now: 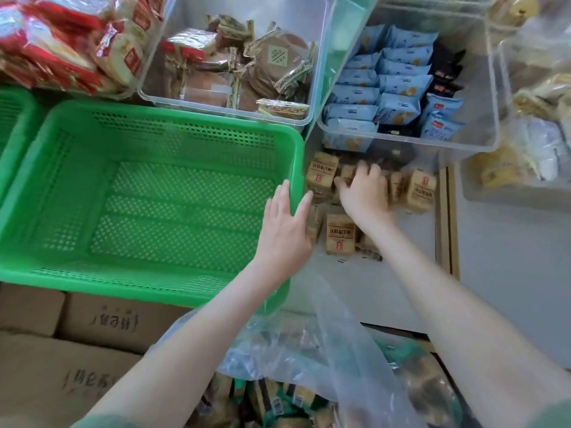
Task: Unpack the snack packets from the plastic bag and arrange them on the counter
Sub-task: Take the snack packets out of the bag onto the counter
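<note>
Counter (423, 223), right hand (363, 189) curled over packets (340, 233), left hand (284, 223) flat

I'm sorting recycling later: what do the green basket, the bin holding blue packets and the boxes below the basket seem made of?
Green basket: moulded plastic, slightly shiny, with a perforated grid in walls and floor. Bin: clear rigid plastic, glossy; the blue packets show through its walls. Boxes: probably cardboard, matte brown with printed lettering.
</note>
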